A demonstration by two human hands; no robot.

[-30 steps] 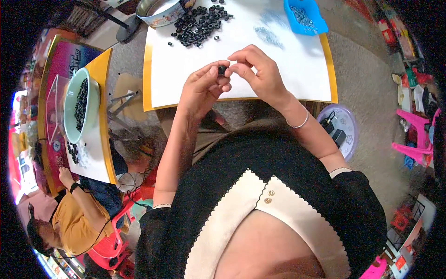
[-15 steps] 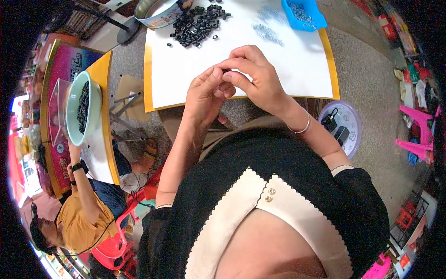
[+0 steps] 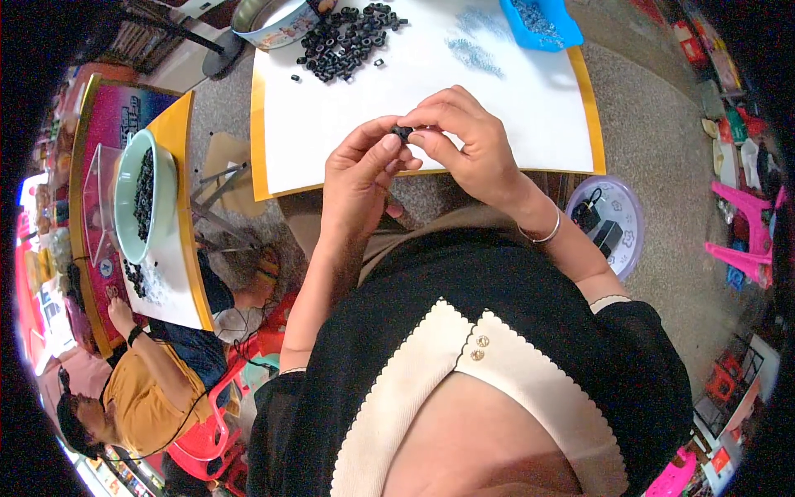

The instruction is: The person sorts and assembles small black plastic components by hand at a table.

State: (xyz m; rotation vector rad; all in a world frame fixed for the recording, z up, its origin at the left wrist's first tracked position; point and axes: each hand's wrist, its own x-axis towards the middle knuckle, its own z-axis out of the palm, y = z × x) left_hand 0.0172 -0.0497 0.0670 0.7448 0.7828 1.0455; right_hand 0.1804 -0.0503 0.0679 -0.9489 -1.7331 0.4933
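Note:
Over the near edge of the white-topped table (image 3: 331, 166), my two hands meet at a small black ring-like part (image 3: 402, 133). My left hand (image 3: 364, 170) pinches it between thumb and fingers. From the other side, my right hand (image 3: 465, 142) has thumb and forefinger closed at the part's right end; whether a tiny piece sits in that pinch is hidden. Farther off on the table lies a pile of similar black parts (image 3: 344, 45). To its right are scattered small clear pieces (image 3: 474, 56).
A round tin (image 3: 277, 33) stands at the far left, a blue tray (image 3: 542, 29) of clear pieces at the far right. Below the table's right side is a lilac basin (image 3: 633, 228). At left, another person in a mustard shirt (image 3: 153, 389) sits by a pale green bowl (image 3: 170, 199) of black parts.
My fingers have parted slightly, so the black part now shows between them. The other person's hand has moved off the green bowl, uncovering black parts on that table.

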